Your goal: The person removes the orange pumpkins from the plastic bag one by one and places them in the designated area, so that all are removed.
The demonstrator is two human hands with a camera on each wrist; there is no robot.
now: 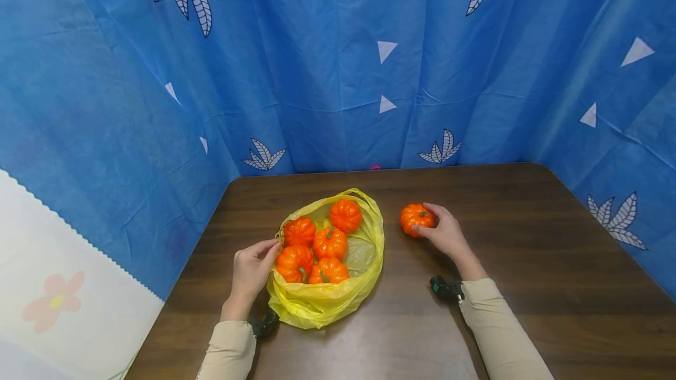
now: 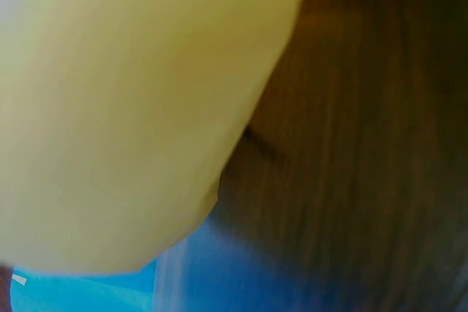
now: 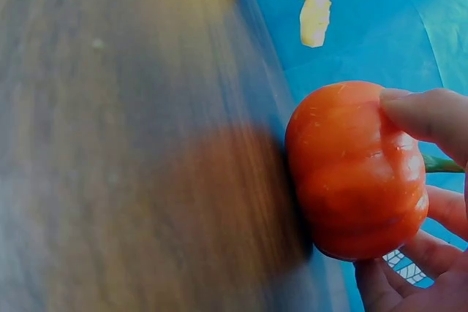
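Observation:
A yellow plastic bag (image 1: 364, 254) stands wide-mouthed on the table, with several small orange pumpkins (image 1: 330, 243) inside it. At its left rim, my left hand (image 1: 252, 271) pinches the plastic between thumb and fingers. To the right of the bag, my right hand (image 1: 448, 232) grips another orange pumpkin (image 1: 414, 220) with a green stem. The right wrist view shows the thumb and fingers around this pumpkin (image 3: 355, 169), which is at the tabletop. The yellow bag (image 2: 146, 107) fills much of the left wrist view, hiding the left fingers there.
The brown wooden table (image 1: 538, 239) has rounded far corners. Behind it hangs a blue curtain (image 1: 338, 63) with white leaf and triangle prints. A white cloth (image 1: 63, 263) with a flower print hangs at the left. Dark wrist devices (image 1: 446, 288) sit by both sleeves.

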